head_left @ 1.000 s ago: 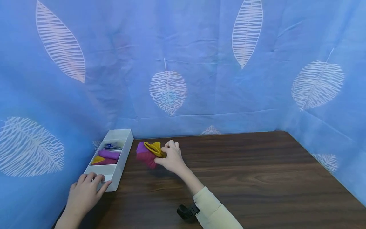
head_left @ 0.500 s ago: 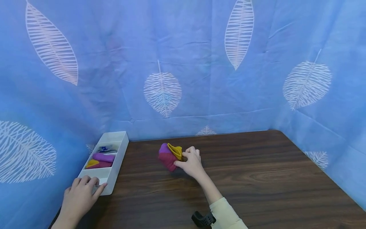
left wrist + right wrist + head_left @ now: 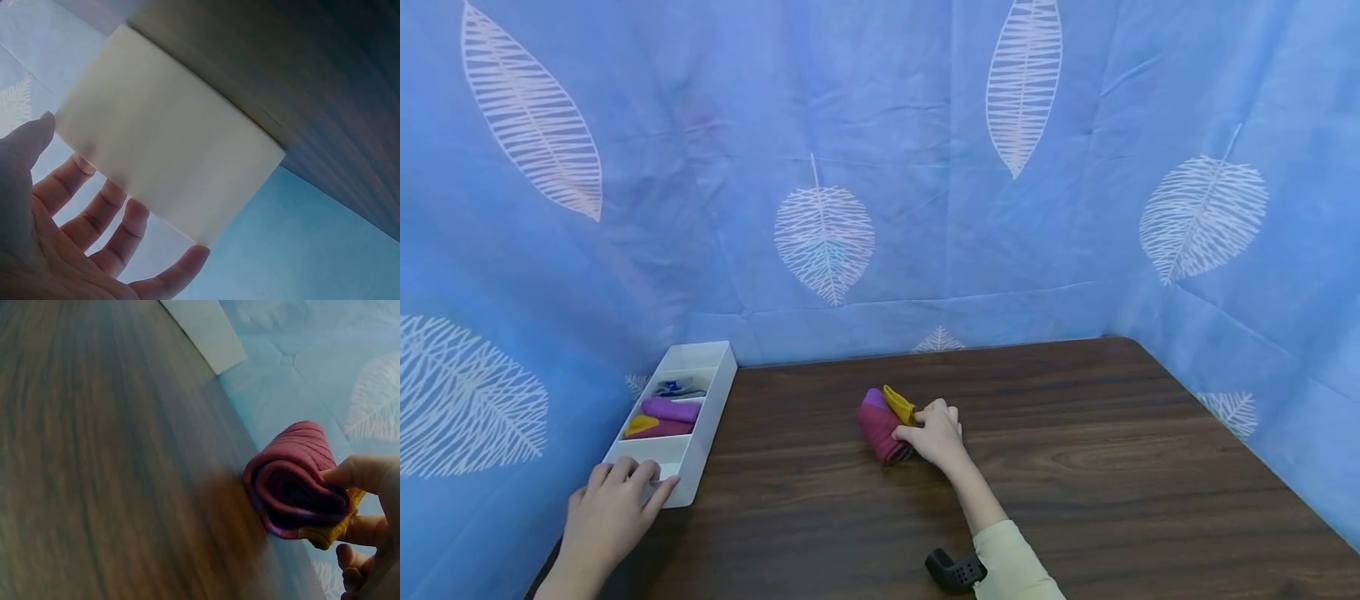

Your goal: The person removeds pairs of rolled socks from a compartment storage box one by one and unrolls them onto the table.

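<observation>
My right hand (image 3: 936, 433) pinches a rolled sock (image 3: 878, 427) over the middle of the table. The sock is maroon with purple and yellow parts; in the right wrist view its coiled layers (image 3: 294, 450) show between thumb and fingers. At the left, my left hand (image 3: 610, 508) grips the near end of a long white divided box (image 3: 709, 433). The left wrist view shows the fingers bent over the rim of the end wall (image 3: 169, 137), with some fingertips hidden behind it. A purple roll (image 3: 672, 409) and a maroon-and-yellow one (image 3: 661, 429) share one compartment.
Behind these rolls, another compartment holds a folded grey-blue item (image 3: 677, 388). The dark wooden table (image 3: 1112, 467) reaches back to a blue leaf-print curtain (image 3: 925, 233). A black device (image 3: 955, 573) is worn at the right wrist.
My right hand has carried the sock to the right, away from the box, and the sock has turned so it looks narrower. The left hand has stayed on the box.
</observation>
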A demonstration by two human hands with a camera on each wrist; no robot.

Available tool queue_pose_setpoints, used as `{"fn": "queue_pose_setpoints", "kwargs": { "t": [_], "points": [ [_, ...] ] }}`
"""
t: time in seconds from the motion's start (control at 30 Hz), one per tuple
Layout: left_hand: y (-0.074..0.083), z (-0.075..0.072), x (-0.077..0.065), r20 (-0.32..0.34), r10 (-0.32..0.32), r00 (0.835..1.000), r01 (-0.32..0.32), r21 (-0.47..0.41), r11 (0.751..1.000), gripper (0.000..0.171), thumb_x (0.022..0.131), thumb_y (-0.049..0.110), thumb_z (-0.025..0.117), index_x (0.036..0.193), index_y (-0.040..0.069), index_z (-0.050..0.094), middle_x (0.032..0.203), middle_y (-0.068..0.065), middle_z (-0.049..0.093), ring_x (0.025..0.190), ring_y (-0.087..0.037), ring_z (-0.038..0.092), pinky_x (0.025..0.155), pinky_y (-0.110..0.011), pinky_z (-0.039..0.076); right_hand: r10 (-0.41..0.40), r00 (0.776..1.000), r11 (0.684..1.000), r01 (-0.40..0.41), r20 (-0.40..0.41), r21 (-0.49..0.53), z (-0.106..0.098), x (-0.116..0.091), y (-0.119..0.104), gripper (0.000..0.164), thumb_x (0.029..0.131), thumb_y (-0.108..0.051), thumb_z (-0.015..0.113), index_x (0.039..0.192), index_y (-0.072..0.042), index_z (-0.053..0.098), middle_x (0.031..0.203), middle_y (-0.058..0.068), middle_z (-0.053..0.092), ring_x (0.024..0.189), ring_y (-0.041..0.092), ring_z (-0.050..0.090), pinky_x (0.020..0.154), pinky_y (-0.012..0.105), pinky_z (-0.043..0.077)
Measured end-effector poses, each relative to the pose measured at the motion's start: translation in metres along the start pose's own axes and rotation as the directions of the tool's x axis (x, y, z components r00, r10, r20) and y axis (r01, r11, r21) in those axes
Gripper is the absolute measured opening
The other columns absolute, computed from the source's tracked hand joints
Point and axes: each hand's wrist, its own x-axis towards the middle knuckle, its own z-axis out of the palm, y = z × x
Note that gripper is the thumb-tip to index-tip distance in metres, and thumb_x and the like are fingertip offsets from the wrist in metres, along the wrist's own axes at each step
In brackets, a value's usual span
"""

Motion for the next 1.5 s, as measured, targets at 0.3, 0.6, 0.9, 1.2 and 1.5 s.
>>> {"fn": "queue_pose_setpoints", "kwargs": {
  "t": [0.3, 0.6, 0.9, 1.2, 1.5],
  "points": [
    [0.001, 0.000, -0.001, -0.007, -0.002, 1.000, 0.002, 0.001, 1.000, 0.041, 0.085, 0.044, 0.071, 0.104, 0.008, 0.066, 0.105, -0.026, 0.060, 0.096, -0.046, 0.047, 0.084, -0.076, 0.040, 0.086, 0.996, 0.995, -0.083, 0.031, -0.063, -0.001, 0.009, 0.008, 0.042, 0.077, -0.040, 0.068, 0.080, 0.002, 0.065, 0.103, 0.015, 0.049, 0.095, 0.030, 0.036, 0.076, 0.040, 0.030],
    [0.007, 0.001, -0.002, -0.062, -0.003, 0.998, 0.003, -0.001, 1.000, 0.038, 0.082, 0.039, 0.076, 0.100, 0.007, 0.065, 0.106, -0.026, 0.061, 0.098, -0.048, 0.050, 0.087, -0.076, 0.038, 0.102, 0.994, 0.984, -0.108, -0.049, -0.141, -0.002, 0.007, 0.011, 0.064, 0.081, -0.043, 0.072, 0.125, 0.000, 0.054, 0.123, 0.022, 0.041, 0.106, 0.036, 0.032, 0.086, 0.048, 0.030],
    [0.036, -0.018, 0.006, -0.363, 0.186, 0.913, -0.207, -0.020, 0.978, 0.037, 0.073, 0.025, 0.084, 0.099, 0.006, 0.067, 0.098, -0.020, 0.067, 0.095, -0.043, 0.060, 0.082, -0.069, 0.046, 0.009, 0.997, 0.997, -0.015, -0.081, -0.077, 0.003, 0.009, 0.012, 0.064, 0.082, -0.036, 0.075, 0.137, -0.017, 0.049, 0.132, 0.018, 0.036, 0.114, 0.037, 0.029, 0.091, 0.051, 0.027],
    [0.086, -0.033, 0.031, -0.406, 0.286, 0.868, -0.331, -0.044, 0.943, 0.028, 0.079, 0.025, 0.080, 0.098, 0.008, 0.068, 0.096, -0.014, 0.067, 0.092, -0.035, 0.061, 0.082, -0.061, 0.051, -0.071, 0.997, 0.996, 0.070, -0.020, -0.053, 0.005, 0.011, 0.017, 0.044, 0.086, -0.037, 0.070, 0.122, -0.013, 0.065, 0.132, 0.015, 0.042, 0.120, 0.038, 0.029, 0.090, 0.053, 0.027],
    [0.153, -0.020, 0.054, -0.393, 0.367, 0.843, -0.432, -0.088, 0.897, 0.017, 0.086, 0.029, 0.073, 0.094, 0.014, 0.069, 0.094, -0.004, 0.066, 0.092, -0.027, 0.060, 0.078, -0.050, 0.052, -0.105, 0.993, 0.988, 0.111, 0.055, -0.105, 0.000, 0.011, 0.022, 0.047, 0.090, -0.043, 0.064, 0.126, -0.012, 0.066, 0.132, 0.010, 0.045, 0.122, 0.035, 0.030, 0.088, 0.050, 0.025]
  ]
}}
